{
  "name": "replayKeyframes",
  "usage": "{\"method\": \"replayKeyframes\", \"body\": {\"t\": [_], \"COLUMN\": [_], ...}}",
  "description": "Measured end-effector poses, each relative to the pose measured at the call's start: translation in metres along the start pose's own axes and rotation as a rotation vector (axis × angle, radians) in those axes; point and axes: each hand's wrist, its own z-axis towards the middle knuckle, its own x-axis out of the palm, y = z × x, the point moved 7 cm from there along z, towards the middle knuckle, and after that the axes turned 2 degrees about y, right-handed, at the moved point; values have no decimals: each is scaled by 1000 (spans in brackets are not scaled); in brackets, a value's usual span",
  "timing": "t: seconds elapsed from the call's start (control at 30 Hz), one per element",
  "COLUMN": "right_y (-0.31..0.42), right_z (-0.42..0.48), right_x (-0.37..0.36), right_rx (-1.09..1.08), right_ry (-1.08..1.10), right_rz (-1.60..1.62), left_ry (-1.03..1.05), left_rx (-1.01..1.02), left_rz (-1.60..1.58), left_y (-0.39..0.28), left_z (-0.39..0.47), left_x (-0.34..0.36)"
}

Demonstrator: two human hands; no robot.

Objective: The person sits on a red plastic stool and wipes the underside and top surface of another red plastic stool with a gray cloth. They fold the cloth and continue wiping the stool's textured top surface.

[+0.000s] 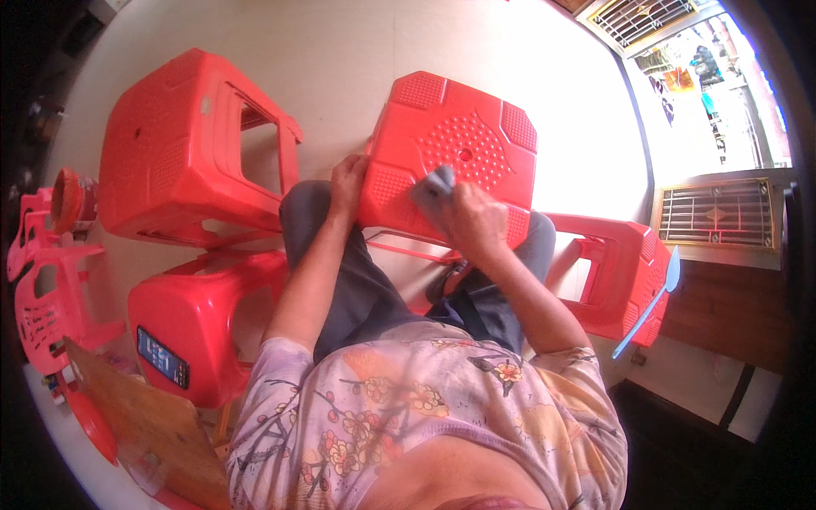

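Observation:
A red plastic stool (484, 137) stands between my knees, its square studded seat facing up at me. My left hand (348, 185) grips the near-left side of this stool, with the fingertips partly hidden by the edge. A folded grey cloth (435, 191) is bunched in my right hand (477, 220). That hand presses the cloth against the near part of the seat, a little below the small centre hole. The cloth's underside is out of sight.
Another red stool (153, 140) sits at the left, and one bearing a smartphone (163, 357) is nearer me. At the right, a blue fly swatter (647, 315) lies across a further red stool (599, 268). Pink plastic chairs (44, 306) and a wooden board (137, 421) flank the left.

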Motion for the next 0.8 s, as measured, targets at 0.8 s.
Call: {"method": "replayKeyframes", "body": {"t": [0.8], "right_y": [-63], "right_z": [182], "right_x": [5], "right_rx": [216], "right_ry": [60], "right_rz": [2], "left_ry": [16], "left_rx": [-39], "left_rz": [94], "left_y": [-4], "left_z": [-5], "left_x": [-3]}}
